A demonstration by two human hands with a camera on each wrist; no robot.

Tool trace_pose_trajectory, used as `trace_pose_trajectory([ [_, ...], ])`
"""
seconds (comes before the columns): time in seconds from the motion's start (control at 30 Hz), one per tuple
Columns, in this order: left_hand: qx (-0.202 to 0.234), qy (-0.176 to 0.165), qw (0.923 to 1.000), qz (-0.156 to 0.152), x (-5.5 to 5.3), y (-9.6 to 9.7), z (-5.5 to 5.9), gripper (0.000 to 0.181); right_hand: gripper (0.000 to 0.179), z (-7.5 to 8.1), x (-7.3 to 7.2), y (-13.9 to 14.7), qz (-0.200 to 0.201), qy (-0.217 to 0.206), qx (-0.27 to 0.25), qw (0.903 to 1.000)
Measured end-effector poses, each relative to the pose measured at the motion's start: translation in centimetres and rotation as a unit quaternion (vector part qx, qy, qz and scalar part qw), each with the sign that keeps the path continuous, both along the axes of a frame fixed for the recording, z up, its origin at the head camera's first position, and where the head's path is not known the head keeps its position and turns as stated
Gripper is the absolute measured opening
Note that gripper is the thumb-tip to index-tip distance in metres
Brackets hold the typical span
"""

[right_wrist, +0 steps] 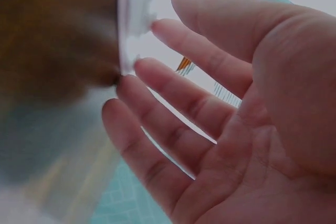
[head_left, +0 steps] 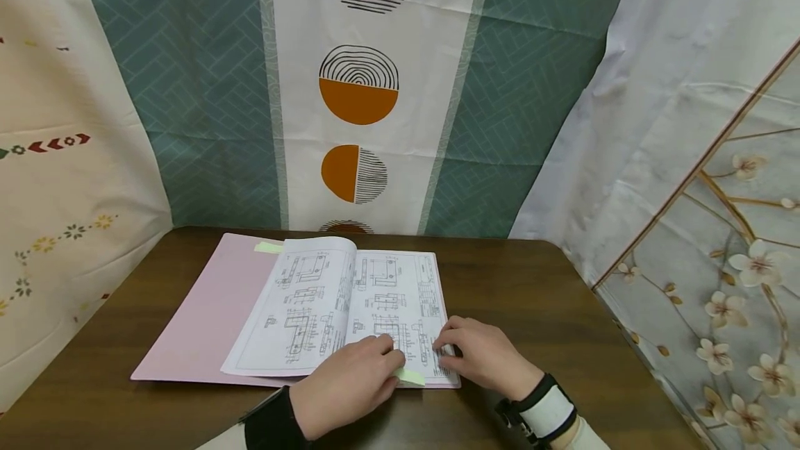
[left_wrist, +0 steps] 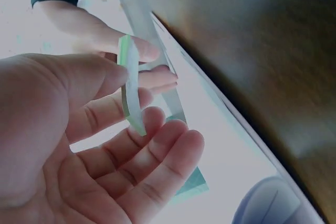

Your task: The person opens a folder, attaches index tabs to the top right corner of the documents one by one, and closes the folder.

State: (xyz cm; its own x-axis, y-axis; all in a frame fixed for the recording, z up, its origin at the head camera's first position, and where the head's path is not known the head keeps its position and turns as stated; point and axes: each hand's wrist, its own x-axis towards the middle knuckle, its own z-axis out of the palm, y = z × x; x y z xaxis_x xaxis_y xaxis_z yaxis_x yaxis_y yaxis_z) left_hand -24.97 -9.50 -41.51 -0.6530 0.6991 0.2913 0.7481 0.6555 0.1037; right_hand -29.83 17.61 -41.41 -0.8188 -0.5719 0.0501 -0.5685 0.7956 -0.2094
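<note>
A pink folder [head_left: 187, 325] lies spread on the table with a booklet of technical drawings [head_left: 312, 297] open on it. Over the lower part of the right-hand page, my left hand [head_left: 353, 380] pinches a pale green sticky note [left_wrist: 131, 87] between thumb and index finger; its other fingers are loosely bent. My right hand [head_left: 484, 353] is at the page's lower right edge, fingertips by the paper. The right wrist view shows that hand [right_wrist: 210, 103] with fingers spread and relaxed, holding nothing.
Another pale green sticky note [head_left: 269, 247] shows at the folder's top edge, beside the turned page. The brown wooden table [head_left: 500, 283] extends right of the folder. Patterned cloths [head_left: 531, 89] hang behind and at both sides.
</note>
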Motion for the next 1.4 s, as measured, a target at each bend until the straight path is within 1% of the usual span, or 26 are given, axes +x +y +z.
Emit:
trace_pose_trajectory([
  [0.1, 0.007, -0.021, 0.9997, 0.010, -0.3, -0.3, 0.1, 0.016, 0.015, 0.5, -0.3, -0.3, 0.004, -0.003, 0.002, 1.0000],
  [0.23, 0.012, -0.031, 0.9991, 0.025, -0.6, -0.6, 0.3, 0.020, 0.018, 1.0, -0.7, -0.9, -0.009, -0.010, 0.012, 0.9998],
  [0.3, 0.017, -0.025, 0.9990, 0.032, -0.7, -0.8, 0.5, 0.021, 0.021, 1.2, -0.9, -1.3, -0.010, -0.010, 0.015, 0.9998],
  [0.4, 0.028, -0.012, 0.9988, 0.039, -0.9, -1.1, 0.6, 0.020, 0.023, 1.6, -0.9, -1.6, -0.001, -0.002, 0.019, 0.9998],
  [0.57, 0.044, 0.009, 0.9975, 0.055, -1.2, -1.4, 0.6, 0.018, 0.028, 2.5, -0.3, -2.0, 0.021, 0.015, 0.024, 0.9994],
  [0.67, 0.050, 0.008, 0.9965, 0.067, -1.5, -1.5, 0.6, 0.017, 0.033, 3.0, -0.1, -2.2, 0.034, 0.024, 0.008, 0.9991],
  [0.8, 0.059, 0.000, 0.9948, 0.083, -1.9, -1.4, 0.4, 0.016, 0.037, 3.0, 0.2, -2.6, 0.057, 0.036, -0.034, 0.9971],
  [0.93, 0.071, 0.005, 0.9937, 0.086, -2.1, -1.4, 0.2, 0.015, 0.036, 2.6, 0.3, -3.0, 0.067, 0.052, -0.061, 0.9945],
  [1.03, 0.076, 0.007, 0.9936, 0.083, -2.1, -1.4, 0.2, 0.015, 0.036, 2.4, 0.4, -3.3, 0.063, 0.062, -0.065, 0.9939],
  [1.23, 0.079, -0.007, 0.9935, 0.081, -2.0, -1.3, 0.1, 0.016, 0.030, 2.1, 0.6, -3.9, 0.057, 0.069, -0.077, 0.9931],
  [1.4, 0.079, -0.012, 0.9934, 0.082, -2.0, -1.3, -0.1, 0.015, 0.029, 1.9, 0.6, -4.1, 0.059, 0.081, -0.072, 0.9924],
])
